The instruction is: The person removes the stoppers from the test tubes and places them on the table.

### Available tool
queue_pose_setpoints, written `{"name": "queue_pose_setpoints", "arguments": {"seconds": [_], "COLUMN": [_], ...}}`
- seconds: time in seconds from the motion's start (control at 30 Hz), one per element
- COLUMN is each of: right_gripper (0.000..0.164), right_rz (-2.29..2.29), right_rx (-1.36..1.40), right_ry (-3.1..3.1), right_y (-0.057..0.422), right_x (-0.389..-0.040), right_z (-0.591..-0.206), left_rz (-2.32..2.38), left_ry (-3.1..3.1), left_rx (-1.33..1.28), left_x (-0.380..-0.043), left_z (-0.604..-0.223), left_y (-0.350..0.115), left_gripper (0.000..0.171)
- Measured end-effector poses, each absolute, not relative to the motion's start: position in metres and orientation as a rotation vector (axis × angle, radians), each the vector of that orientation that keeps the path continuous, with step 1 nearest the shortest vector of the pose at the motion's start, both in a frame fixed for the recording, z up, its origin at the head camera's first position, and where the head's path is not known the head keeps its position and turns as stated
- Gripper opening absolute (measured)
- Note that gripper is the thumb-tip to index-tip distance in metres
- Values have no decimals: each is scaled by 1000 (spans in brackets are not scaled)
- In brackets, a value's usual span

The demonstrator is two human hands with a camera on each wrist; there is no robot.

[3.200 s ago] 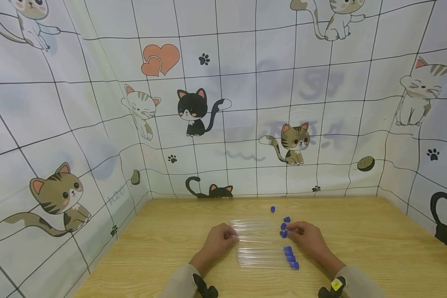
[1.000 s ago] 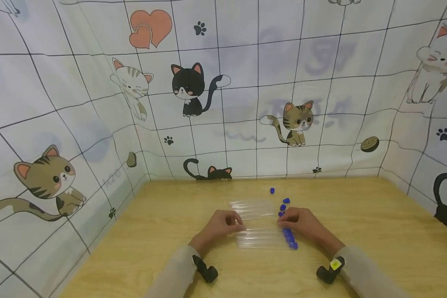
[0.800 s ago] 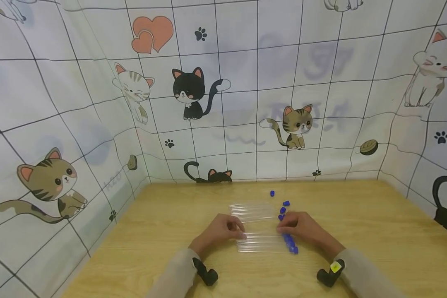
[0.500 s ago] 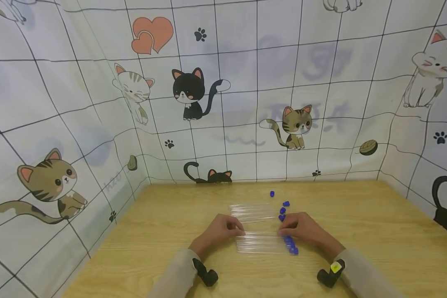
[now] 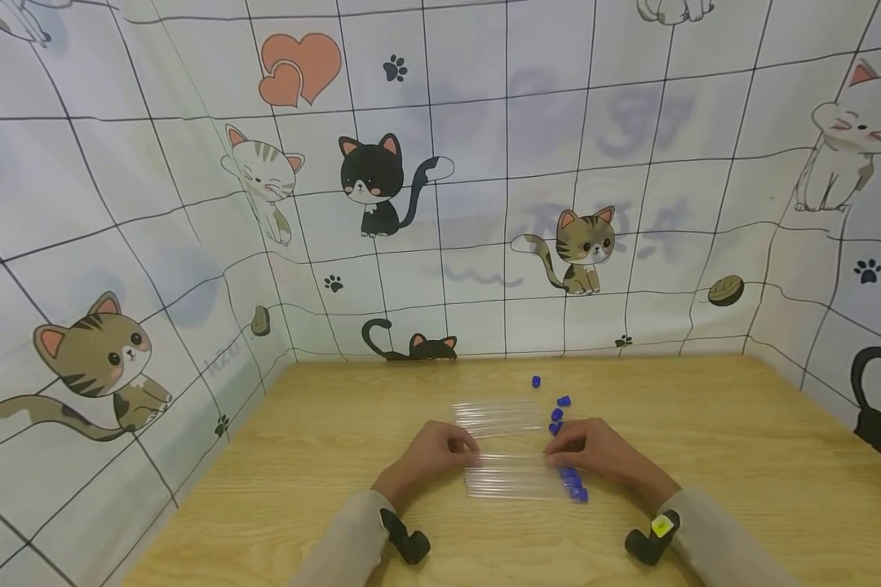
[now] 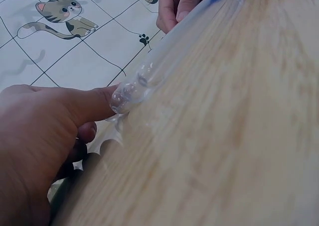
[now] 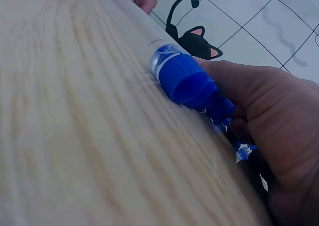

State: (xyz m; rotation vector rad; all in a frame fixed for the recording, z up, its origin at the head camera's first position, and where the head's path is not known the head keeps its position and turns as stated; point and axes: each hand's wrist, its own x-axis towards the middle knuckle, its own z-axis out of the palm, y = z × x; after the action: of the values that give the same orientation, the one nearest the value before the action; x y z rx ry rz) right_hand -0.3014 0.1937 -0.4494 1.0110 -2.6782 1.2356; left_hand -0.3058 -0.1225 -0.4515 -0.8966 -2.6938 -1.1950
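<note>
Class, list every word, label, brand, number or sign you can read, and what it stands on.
Nothing can be read for certain.
Backdrop: faint lettering, too blurred.
Yellow sticker on the right wrist mount: any mark too small.
Clear tubes, blue caps: no text visible.

High head view, low wrist close-ups

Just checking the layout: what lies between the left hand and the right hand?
Clear tubes lie lengthwise between the left hand and the right hand; the head view shows this.

The left hand (image 5: 439,448) and right hand (image 5: 591,448) face inward, fingers bent.
</note>
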Motion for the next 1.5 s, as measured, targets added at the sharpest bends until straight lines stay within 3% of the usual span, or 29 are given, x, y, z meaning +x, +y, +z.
{"name": "queue_pose_setpoints", "arguments": {"seconds": [0.4,0.93,1.5], "right_gripper": [20,26,30], "right_rz": [1246,1344,1469], "right_rx": [975,572,508], "right_ry": [-2689,-2545,-2516], "right_y": [195,197,196], "right_x": [-299,-302,-302], "right_z": [-447,-454,-451], "left_rz": [-1198,-1313,-1358], "left_ry": [-2520,-2402,-2427], "left_rx": [-953,-833,-800], "left_x": [-307,-309,-306], "left_z": [-455,-451,-449], "left_y": [-123,-122,-122], "left_gripper": [9,8,10]}}
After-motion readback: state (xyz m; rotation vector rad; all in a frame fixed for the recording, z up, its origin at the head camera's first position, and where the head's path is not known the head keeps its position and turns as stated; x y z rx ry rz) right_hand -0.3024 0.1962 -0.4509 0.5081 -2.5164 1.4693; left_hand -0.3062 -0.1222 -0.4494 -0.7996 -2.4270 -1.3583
